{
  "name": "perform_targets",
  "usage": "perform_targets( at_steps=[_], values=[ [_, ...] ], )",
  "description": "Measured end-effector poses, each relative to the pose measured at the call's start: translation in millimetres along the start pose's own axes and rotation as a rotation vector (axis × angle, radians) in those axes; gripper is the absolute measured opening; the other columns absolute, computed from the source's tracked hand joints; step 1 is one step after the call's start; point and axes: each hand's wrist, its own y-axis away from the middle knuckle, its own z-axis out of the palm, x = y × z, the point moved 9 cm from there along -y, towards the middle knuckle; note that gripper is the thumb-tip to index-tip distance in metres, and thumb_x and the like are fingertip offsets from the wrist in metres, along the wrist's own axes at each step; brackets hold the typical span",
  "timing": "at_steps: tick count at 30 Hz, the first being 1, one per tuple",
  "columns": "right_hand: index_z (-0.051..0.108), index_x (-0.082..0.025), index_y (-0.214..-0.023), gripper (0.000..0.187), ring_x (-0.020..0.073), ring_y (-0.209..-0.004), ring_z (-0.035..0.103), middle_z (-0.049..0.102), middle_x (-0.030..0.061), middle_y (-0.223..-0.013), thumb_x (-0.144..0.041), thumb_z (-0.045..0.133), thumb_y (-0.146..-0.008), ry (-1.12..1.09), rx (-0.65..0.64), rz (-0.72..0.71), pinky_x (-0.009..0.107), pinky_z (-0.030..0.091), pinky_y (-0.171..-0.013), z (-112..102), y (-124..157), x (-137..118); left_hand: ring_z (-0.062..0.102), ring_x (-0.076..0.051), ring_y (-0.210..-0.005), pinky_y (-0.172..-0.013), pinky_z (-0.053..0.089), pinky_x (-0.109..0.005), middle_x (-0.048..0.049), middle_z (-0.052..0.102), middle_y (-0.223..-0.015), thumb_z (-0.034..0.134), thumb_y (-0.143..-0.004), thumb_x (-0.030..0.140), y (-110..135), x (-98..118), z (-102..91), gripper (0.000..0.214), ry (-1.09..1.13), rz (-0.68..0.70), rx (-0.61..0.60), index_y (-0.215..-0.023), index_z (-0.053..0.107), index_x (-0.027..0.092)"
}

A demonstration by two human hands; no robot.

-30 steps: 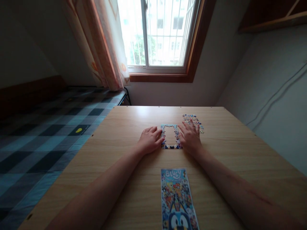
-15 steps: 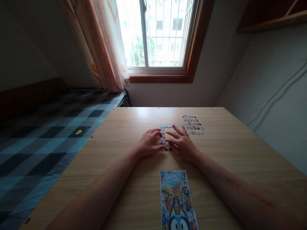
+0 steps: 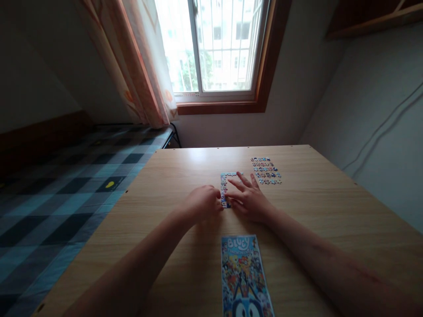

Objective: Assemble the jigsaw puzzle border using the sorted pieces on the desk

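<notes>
A partly joined jigsaw puzzle (image 3: 224, 187) lies on the wooden table, its left side and top edge showing as a border around bare wood. At its lower left edge is my left hand (image 3: 203, 201), fingers curled down and closed; whatever is in them, if anything, is hidden. My right hand (image 3: 251, 200) rests over the puzzle's right part, fingers spread and open, fingertips reaching its inner area. It covers the right side of the border. Loose puzzle pieces (image 3: 266, 169) lie in several rows beyond my right hand.
Nearer to me lies a picture sheet (image 3: 246, 273) with "BLUEY" printed on top. The wooden table (image 3: 158, 185) ends at the left beside a bed with a checked cover (image 3: 76, 193). A window (image 3: 228, 48) and curtain (image 3: 139, 66) are behind the table.
My left hand has drawn its fingers in, from spread along the puzzle's left side to curled at its lower left. My right hand has shifted slightly left and stays spread.
</notes>
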Motion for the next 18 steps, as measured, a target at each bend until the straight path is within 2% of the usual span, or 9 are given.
perform_targets(
  at_steps=[5,18],
  values=[
    [0.067,-0.039,-0.122,0.031,0.0332,-0.151,0.019,0.040,-0.0003,-0.155,-0.038,0.054,-0.095,-0.009,-0.028,0.025,0.071,0.008,-0.116,-1.1,0.2,0.7,0.065,-0.022,-0.083,-0.072,0.048,-0.030,-0.0068,0.071,-0.093,0.066,-0.079,0.033,0.8,7.3,2.6,0.014,-0.074,-0.005,0.032,-0.080,0.072,0.021],
    [0.070,-0.041,-0.116,0.027,0.0329,-0.150,0.022,0.044,-0.0018,-0.153,-0.040,0.053,-0.095,-0.060,-0.039,0.054,0.070,0.011,-0.116,1.1,-1.9,3.2,0.064,-0.021,-0.083,-0.070,0.046,-0.029,-0.0057,0.071,-0.095,0.064,-0.079,0.031,-0.6,9.3,3.1,0.012,-0.094,-0.032,0.066,-0.081,0.072,0.022]
  ],
)
